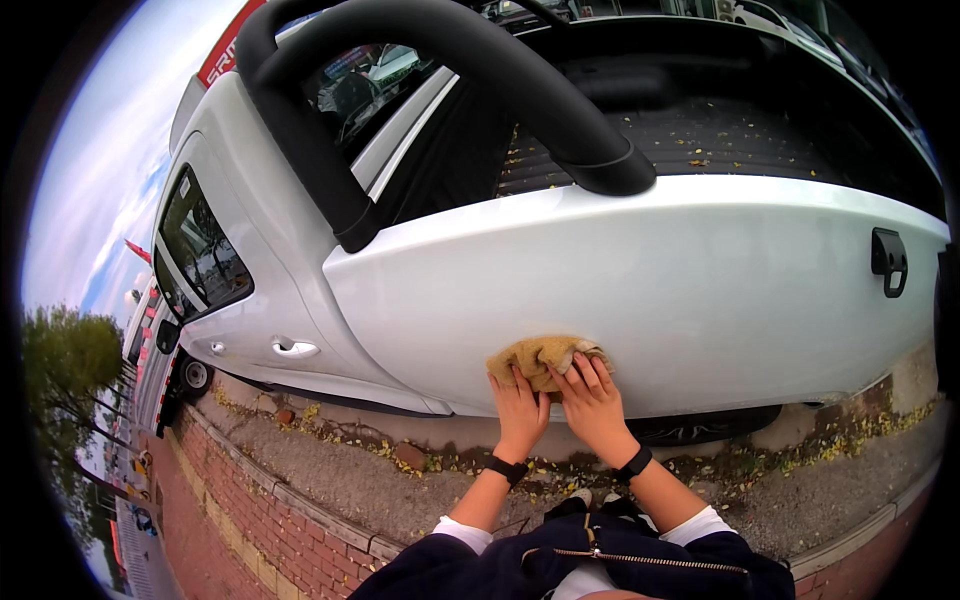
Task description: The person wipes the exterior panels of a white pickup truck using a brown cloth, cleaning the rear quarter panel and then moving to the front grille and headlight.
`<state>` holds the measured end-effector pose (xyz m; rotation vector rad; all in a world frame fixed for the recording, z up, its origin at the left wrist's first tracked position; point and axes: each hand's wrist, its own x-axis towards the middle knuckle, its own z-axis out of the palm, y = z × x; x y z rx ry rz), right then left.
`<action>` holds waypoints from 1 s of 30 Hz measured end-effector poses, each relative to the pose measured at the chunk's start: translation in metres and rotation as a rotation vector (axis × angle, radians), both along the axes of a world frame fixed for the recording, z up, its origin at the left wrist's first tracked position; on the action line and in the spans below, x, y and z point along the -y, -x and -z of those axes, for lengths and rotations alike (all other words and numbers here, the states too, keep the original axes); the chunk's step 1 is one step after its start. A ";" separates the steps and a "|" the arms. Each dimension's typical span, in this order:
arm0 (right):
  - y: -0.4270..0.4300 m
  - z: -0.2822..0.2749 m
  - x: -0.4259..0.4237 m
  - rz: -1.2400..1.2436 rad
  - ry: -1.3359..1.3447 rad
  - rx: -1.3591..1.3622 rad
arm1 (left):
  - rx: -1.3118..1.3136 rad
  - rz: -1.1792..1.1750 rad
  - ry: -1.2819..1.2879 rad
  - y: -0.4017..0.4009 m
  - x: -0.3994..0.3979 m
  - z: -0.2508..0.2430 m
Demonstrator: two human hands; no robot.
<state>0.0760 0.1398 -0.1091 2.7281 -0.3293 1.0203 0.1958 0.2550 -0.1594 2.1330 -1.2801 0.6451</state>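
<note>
A tan towelling cloth [536,361] lies bunched against the white side panel of a pickup truck's bed [637,277], low on the panel. My left hand [519,409] presses on the cloth's left part, its fingers partly hidden by the folds. Close beside it, my right hand [592,397] grips the cloth's right end, with its fingers bent over the fabric. Each wrist wears a black band.
A black roll bar [480,45] rises from the bed's edge. A black tie-down hook [889,262] is fixed at the panel's right. Below are a black tyre [697,426], fallen leaves, a stone kerb [300,506] and brick paving [270,540].
</note>
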 end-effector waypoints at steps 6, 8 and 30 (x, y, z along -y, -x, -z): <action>0.015 0.014 -0.015 -0.134 -0.198 -0.073 | -0.315 -0.050 -0.335 0.024 -0.031 0.015; 0.013 0.012 -0.018 -0.170 -0.271 -0.038 | -0.277 -0.094 -0.395 0.031 -0.038 0.012; -0.007 0.003 -0.035 -0.288 -0.499 -0.108 | -0.356 -0.159 -0.124 0.010 -0.045 0.012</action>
